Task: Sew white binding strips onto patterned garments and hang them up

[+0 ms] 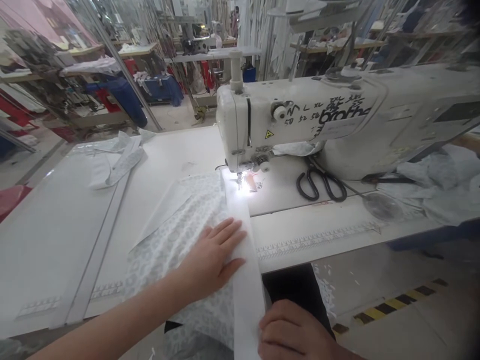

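A pale leopard-print fabric with a plain white strip along its right edge lies under the lit needle and presser foot of a white sewing machine. My left hand rests flat on the fabric beside the strip, fingers spread, some tips touching the strip. Lower down, at the table's front edge, my right hand has its fingers curled and closed on the strip's right edge. Its thumb is hidden. The lower part of the fabric hangs off the table.
Black-handled scissors lie right of the needle, below the machine arm. A printed ruler runs along the table's front. Crumpled pale fabric is heaped at right. Cut strips lie back left. Other sewing stations stand behind.
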`<action>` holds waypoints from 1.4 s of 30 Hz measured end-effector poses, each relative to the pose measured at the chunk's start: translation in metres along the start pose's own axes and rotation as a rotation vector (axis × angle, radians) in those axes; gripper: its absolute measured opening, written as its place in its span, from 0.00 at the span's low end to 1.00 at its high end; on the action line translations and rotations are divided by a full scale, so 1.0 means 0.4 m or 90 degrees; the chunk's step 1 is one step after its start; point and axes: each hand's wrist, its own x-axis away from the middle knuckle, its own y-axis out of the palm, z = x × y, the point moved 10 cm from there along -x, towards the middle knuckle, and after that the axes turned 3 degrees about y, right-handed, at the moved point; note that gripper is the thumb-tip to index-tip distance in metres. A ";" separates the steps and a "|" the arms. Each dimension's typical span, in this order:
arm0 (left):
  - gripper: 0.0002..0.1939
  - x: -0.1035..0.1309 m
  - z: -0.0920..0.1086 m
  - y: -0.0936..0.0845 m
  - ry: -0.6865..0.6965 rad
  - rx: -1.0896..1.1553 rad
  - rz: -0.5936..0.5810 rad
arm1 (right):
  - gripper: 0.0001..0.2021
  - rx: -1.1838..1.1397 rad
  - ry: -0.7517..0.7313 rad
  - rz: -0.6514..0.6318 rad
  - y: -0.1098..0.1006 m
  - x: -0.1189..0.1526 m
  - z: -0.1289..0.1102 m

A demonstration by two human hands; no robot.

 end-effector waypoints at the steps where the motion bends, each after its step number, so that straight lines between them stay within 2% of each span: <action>1: 0.25 -0.004 -0.003 -0.001 0.002 0.000 0.003 | 0.11 -0.001 -0.001 -0.005 0.010 0.006 0.008; 4: 0.26 -0.025 -0.024 -0.007 -0.004 -0.007 0.011 | 0.12 0.001 0.064 -0.074 0.029 -0.007 0.050; 7: 0.26 -0.056 -0.054 -0.015 -0.013 -0.019 0.010 | 0.11 -0.012 0.104 -0.105 0.010 -0.050 0.077; 13: 0.25 -0.122 -0.105 -0.047 0.001 -0.048 0.030 | 0.11 -0.013 0.133 -0.094 -0.017 -0.119 0.143; 21: 0.22 -0.201 -0.176 -0.089 0.043 -0.059 0.059 | 0.11 0.033 0.098 -0.092 -0.020 -0.196 0.217; 27: 0.20 -0.269 -0.254 -0.115 0.031 -0.087 0.066 | 0.10 0.067 0.095 -0.083 -0.026 -0.258 0.287; 30: 0.16 -0.286 -0.257 -0.141 0.008 -0.147 0.106 | 0.11 0.096 0.103 -0.090 -0.024 -0.268 0.298; 33: 0.18 -0.233 -0.239 -0.160 -0.046 -0.188 0.168 | 0.14 0.124 0.077 -0.104 -0.017 -0.224 0.244; 35: 0.23 -0.163 -0.246 -0.145 -0.089 -0.165 0.152 | 0.14 0.108 0.049 -0.101 -0.014 -0.160 0.179; 38: 0.27 -0.037 -0.278 -0.123 -0.134 -0.126 0.114 | 0.10 -0.007 -0.008 -0.095 -0.002 -0.039 0.079; 39: 0.27 0.001 -0.282 -0.123 -0.138 -0.123 0.113 | 0.10 -0.049 0.015 -0.081 0.003 -0.003 0.073; 40: 0.28 0.034 -0.274 -0.121 -0.129 -0.124 0.111 | 0.10 -0.085 0.081 -0.062 0.009 0.028 0.091; 42: 0.29 0.082 -0.210 -0.104 -0.060 -0.139 0.092 | 0.11 -0.153 0.298 0.003 0.029 0.090 0.178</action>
